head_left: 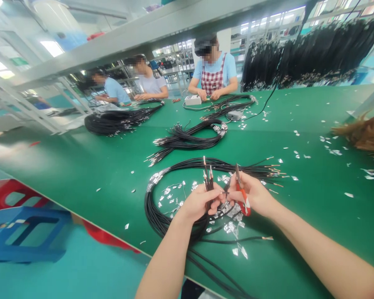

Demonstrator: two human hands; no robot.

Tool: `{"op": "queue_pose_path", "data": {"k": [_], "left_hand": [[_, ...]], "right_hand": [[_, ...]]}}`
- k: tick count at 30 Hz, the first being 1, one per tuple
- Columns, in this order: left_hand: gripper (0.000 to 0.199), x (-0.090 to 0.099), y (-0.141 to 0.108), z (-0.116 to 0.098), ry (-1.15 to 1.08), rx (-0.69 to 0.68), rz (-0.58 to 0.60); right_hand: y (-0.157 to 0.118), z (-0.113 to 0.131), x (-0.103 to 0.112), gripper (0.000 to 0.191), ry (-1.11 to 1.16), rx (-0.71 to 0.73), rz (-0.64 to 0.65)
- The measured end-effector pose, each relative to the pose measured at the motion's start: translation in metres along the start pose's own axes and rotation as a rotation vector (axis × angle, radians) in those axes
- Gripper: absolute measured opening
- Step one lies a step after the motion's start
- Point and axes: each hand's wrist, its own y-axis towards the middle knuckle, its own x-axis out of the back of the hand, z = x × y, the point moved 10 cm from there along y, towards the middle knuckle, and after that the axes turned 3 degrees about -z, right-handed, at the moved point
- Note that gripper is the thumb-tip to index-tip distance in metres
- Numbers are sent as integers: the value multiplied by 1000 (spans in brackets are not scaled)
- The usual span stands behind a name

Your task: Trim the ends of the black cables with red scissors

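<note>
My left hand (202,201) is closed around several black cables (209,182) whose stripped ends point upward. My right hand (251,193) is closed on a pair of scissors (244,198) with orange-red handles, the blades pointing up. Its fingertips meet those of my left hand at a thin cable end, too small to make out fully. Below both hands a looped bundle of black cables (152,211) lies on the green table (314,199), bound with silvery tape (157,177) at its left. Bare copper ends (276,170) fan out to the right.
Foil scraps (230,227) are scattered about the table. Further cable bundles (193,137) (118,120) lie beyond, and a person in a checked apron (212,81) works opposite. Black cables (311,58) hang at the back right. Blue stool (28,211) stands at the left.
</note>
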Motion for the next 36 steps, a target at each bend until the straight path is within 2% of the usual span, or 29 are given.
{"op": "queue_pose_path", "data": {"k": [2,5,9,13,16,20,22,25,27,31,36], "left_hand": [[16,-3,-1,-2,-10,-16,44],[14,-1,-1,-4,-3,-48,47],[14,3,0,-7,40,-128,-8],[16,6,2,-7,-33,-196,-76],[18,5,2,-8,-104,-222,-76],[17,11,-1,-19,-174,-311,-153],[14,17,-3,-22,-186,-338,-222],[17,25,-2,-17,-180,-325,-315],[21,30,-2,-12,-164,-307,-376],[23,36,-4,-7,-122,-300,-468],[23,35,-6,-6,-76,-290,-477]], "right_hand": [[-2,0,1,26,20,0,1],[-2,-1,1,27,53,3,-17],[6,-11,4,34,112,-18,-80],[15,-27,15,36,3,-82,-178],[15,-21,20,37,-165,-30,-180],[-3,6,21,34,-503,119,-184],[-15,13,10,32,-787,153,-130],[-29,24,3,32,-1257,211,-217],[-32,28,0,32,-1454,229,-289],[-29,28,-4,32,-1619,228,-323],[-28,27,-5,31,-1659,227,-304]]}}
